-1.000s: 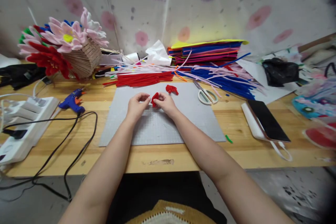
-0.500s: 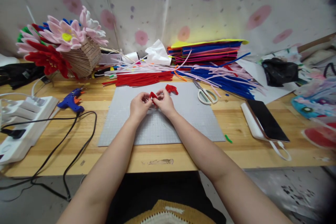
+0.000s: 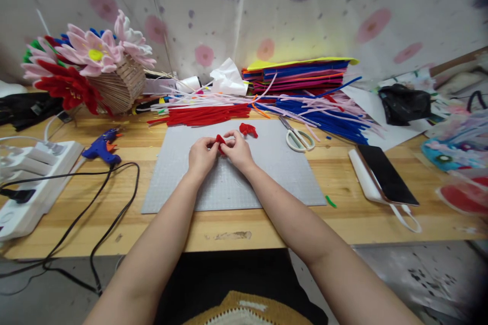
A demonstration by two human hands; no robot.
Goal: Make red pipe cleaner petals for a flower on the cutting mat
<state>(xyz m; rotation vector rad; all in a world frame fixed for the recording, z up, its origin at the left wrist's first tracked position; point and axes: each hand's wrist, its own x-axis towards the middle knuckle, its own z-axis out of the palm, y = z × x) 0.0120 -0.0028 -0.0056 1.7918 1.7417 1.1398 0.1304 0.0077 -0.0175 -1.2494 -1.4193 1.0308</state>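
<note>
A small folded red pipe cleaner piece (image 3: 220,143) is pinched between both hands above the grey cutting mat (image 3: 171,183). My left hand (image 3: 202,156) is closed on its left side, thumb and fingers together. My right hand (image 3: 238,152) grips it from the right, fingers bent; part of the piece is hidden behind the fingertips. Just beyond my right hand, more shaped red pipe cleaner pieces (image 3: 248,130) lie on the mat. Behind the mat is a bundle of straight red pipe cleaners (image 3: 209,114). White-handled scissors (image 3: 299,139) rest at the mat's upper right.
To the left are a blue glue gun (image 3: 102,147), a white power strip (image 3: 46,188) with black cables, and a basket (image 3: 124,84) of pipe cleaner flowers. Blue pipe cleaners (image 3: 335,124) and a phone (image 3: 387,175) are on the right. Stacked coloured pipe cleaners (image 3: 297,78) stand behind.
The red piece has turned slightly and shifted a little left between my fingertips. My right fingers have moved slightly over it. Both hands keep their pinch.
</note>
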